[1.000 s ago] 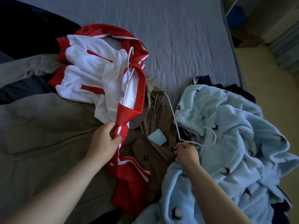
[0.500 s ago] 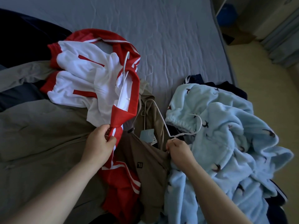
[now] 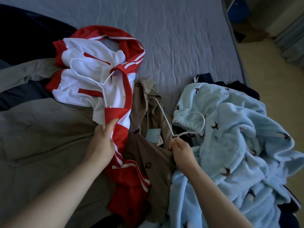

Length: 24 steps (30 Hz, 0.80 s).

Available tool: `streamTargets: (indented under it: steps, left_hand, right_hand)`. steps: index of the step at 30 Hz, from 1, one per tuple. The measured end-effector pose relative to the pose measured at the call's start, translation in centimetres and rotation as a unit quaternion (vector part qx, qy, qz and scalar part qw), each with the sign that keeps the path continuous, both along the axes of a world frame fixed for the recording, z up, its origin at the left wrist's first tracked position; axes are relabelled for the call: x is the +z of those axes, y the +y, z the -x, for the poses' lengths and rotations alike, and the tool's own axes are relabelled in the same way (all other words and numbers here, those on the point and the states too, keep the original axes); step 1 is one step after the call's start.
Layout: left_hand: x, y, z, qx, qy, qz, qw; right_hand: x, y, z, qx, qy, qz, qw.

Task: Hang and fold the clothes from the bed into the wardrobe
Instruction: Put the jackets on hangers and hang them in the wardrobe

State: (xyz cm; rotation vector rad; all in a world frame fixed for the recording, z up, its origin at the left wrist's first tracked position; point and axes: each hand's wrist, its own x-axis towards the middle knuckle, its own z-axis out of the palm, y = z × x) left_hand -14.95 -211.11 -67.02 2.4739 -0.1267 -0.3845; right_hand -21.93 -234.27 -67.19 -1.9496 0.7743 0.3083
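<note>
Left hand [image 3: 102,142]: fingers curled, gripping the red edge of the red-and-white track jacket [image 3: 92,92] spread on the bed.
Right hand [image 3: 182,152]: pinching the neck of a thin white wire hanger [image 3: 165,118] that lies inside the brown zip-up garment [image 3: 153,155].
Second white wire hanger [image 3: 99,84]: lying on the jacket's white lining.
Light blue fleece robe [image 3: 230,137]: heaped just beside the brown garment.
Bed [image 3: 181,38]: grey-blue quilted surface.

Fluffy, napped fleece on the blue robe [image 3: 230,137]; smooth, faintly glossy cloth on the red-and-white jacket [image 3: 92,86] — matt weave on the brown top [image 3: 148,153]; smooth white hanger [image 3: 176,136]; quilted matt bed sheet [image 3: 181,38].
</note>
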Motion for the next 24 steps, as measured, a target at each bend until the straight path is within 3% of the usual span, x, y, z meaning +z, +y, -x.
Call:
streamTargets:
  steps: [13,18,24]
  left_hand:
    - [-2.6,-8.1,-4.1,0.068,0.048,-0.050,0.995]
    - [-3.9,-11.1,-5.9,0.114,-0.026,-0.055,0.992]
    - [-5.7,-12.3,-5.7,0.030,-0.028,-0.109,0.993]
  right_hand:
    - [0.5,0.1,-0.1,0.033,-0.014,-0.095,0.995]
    - [-0.4,0.3,0.4,0.032,-0.024,-0.112,0.993]
    - [-0.8,-0.6,0.4,0.024,-0.019,-0.125,0.992]
